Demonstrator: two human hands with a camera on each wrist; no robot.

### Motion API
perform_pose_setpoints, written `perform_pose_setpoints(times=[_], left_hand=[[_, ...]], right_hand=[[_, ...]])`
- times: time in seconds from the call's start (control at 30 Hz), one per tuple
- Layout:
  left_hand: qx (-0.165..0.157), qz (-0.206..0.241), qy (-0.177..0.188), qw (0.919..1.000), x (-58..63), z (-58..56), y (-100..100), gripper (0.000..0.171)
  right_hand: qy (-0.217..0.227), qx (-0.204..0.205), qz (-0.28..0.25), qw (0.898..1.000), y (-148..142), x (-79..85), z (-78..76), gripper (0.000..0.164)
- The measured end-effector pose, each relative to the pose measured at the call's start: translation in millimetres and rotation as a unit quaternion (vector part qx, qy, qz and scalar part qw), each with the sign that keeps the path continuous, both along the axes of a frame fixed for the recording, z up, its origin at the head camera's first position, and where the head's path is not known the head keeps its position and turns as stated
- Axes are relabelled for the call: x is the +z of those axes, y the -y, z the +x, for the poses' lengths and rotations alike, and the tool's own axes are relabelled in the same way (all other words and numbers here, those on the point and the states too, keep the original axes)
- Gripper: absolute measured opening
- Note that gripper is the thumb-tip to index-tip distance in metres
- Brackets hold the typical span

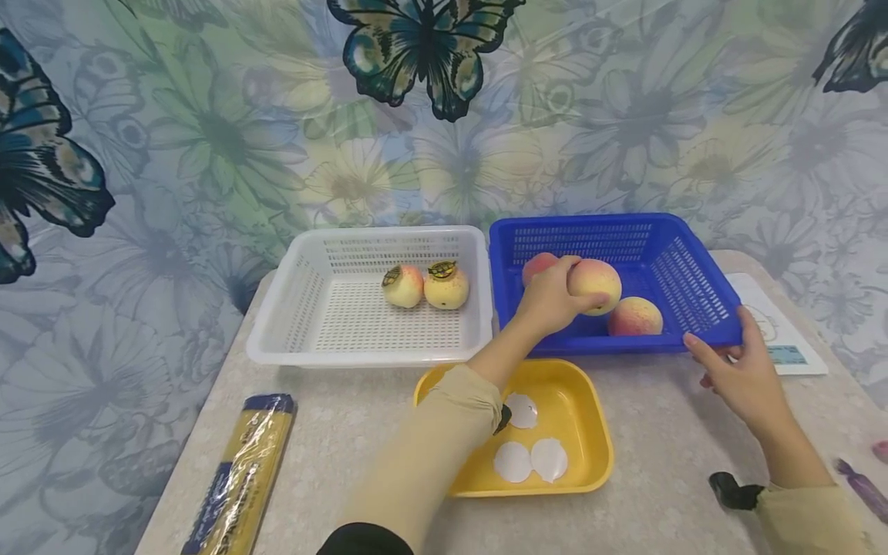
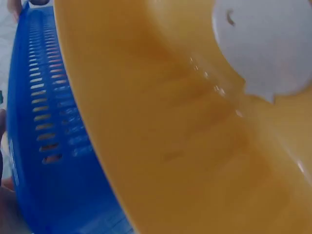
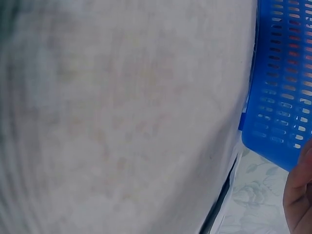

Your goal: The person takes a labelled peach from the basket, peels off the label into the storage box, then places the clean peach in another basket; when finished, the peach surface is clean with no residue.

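Observation:
In the head view my left hand (image 1: 551, 299) reaches into the blue basket (image 1: 583, 344) and grips a yellow-pink peach (image 1: 597, 282), thumb below and fingers over its far side. A second peach (image 1: 635, 317) lies to the right of it, and another peach (image 1: 537, 265) shows partly behind the hand. My right hand (image 1: 742, 378) holds the basket by its front right corner, thumb at the rim. In the right wrist view, fingers (image 3: 298, 192) show at the edge beside the slotted basket wall (image 3: 278, 97).
Left of the blue basket stands a white basket (image 1: 375, 359) with two black-and-gold-stickered peaches (image 1: 425, 287). In front, a yellow tray (image 1: 590, 432) holds three white round pieces (image 1: 522, 411). A yellow-and-blue wrapped packet (image 1: 243, 474) lies front left. A white flat box (image 1: 784, 347) sits right.

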State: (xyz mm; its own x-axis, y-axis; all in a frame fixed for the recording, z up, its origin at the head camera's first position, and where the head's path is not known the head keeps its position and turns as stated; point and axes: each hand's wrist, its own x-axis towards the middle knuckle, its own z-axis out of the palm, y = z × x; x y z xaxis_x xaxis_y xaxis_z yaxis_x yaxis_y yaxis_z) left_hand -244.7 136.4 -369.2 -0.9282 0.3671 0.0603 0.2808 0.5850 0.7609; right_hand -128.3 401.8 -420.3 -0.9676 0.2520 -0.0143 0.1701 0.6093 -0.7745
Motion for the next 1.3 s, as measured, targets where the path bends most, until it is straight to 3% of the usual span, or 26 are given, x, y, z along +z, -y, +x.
perform_pose_setpoints(times=[0.17,0.33,0.47,0.8,1.07,1.3], left_hand=[[0.028,-0.064,-0.001,0.9976,-9.4,-5.7,-12,0.074],[0.019,-0.153,-0.021,0.9878,-18.4,-9.6,-20,0.070],[0.011,-0.187,-0.028,0.9820,-23.7,-12.7,-25,0.072],[0.003,-0.191,0.005,0.9817,-29.1,-20.8,-27,0.074],[-0.015,-0.204,0.008,0.9789,-28.6,-17.4,-24,0.074],[-0.028,-0.198,-0.002,0.9798,-25.7,-14.9,-28,0.058]], right_hand=[[-0.002,0.005,-0.006,1.000,1,-2.0,-1.2,0.101],[0.002,0.004,-0.003,1.000,1,-2.6,-0.8,0.101],[0.000,0.003,-0.003,1.000,3,-2.0,-0.4,0.100],[0.000,0.005,0.000,1.000,5,-1.1,-1.0,0.098],[0.001,0.005,0.003,1.000,5,0.2,-1.2,0.097],[0.008,0.007,-0.002,1.000,5,-1.1,-1.4,0.097]])
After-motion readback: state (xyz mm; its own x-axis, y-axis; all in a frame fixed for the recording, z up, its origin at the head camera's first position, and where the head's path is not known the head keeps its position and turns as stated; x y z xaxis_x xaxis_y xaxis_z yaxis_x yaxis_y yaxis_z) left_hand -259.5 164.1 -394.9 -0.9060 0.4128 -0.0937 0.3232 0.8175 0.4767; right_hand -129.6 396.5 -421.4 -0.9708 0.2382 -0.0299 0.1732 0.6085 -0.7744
